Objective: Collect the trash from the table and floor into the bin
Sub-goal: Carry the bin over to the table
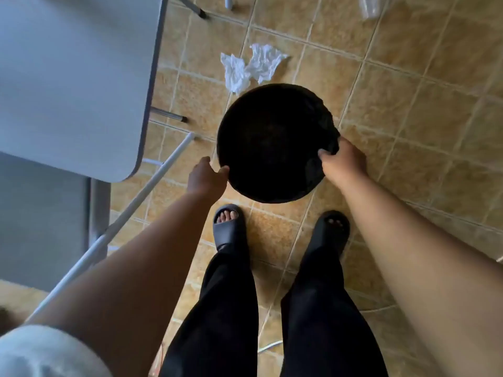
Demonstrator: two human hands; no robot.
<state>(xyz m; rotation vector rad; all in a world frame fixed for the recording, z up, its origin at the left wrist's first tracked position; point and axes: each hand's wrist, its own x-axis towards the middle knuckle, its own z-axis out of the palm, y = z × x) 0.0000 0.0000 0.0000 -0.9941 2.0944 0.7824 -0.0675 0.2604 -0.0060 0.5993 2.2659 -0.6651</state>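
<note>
One round black bin (272,142) on the tiled floor (408,118), just ahead of the person's feet. Right hand (341,161) clamped on the bin's right rim, fingers curled over the edge w/ the black liner bunched under them. Left hand (208,174) at the near-left rim, fingers loosely spread & touching the edge, not closed round it.

Trash: 2 crumpled white tissues (251,66) on the floor just beyond the bin's far rim, lying side by side & touching each other. 1 clear plastic item (368,6) far right, cut off by the frame top, can't tell what it is.

Room: grey table (76,77) at left, its rounded corner near the left hand; narrow gap betw. table edge & bin. 1 white pole (147,186) slants under it. Open tile to the right & far right of the bin.
</note>
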